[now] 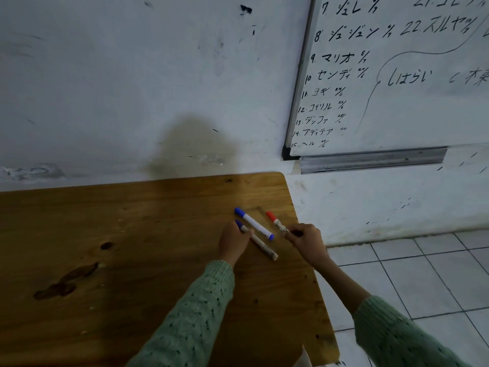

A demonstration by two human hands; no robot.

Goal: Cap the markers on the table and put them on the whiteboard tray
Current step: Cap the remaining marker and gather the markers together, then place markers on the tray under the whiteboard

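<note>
Markers are all bunched near the right edge of the wooden table [105,234], and pretty much the whole left side of the tabletop is open wood with just some dark stains. Going left to right: the left hand [232,243] is curled around the capped end of a worn blue marker [260,243], fingers closed on it while the rest of the barrel lies on the table. Just beside it, a cleaner blue-capped marker [254,223] lies flat, angled the same way, nobody touching it. Then the red-capped marker [275,221], with the right hand [304,241] pinching its near end right by the table's edge. Off the edge it's tiled floor [423,274]. Up on the wall, the whiteboard [397,75] sits past the table's far right corner, and its metal tray [370,161] is well apart from the markers.
</note>
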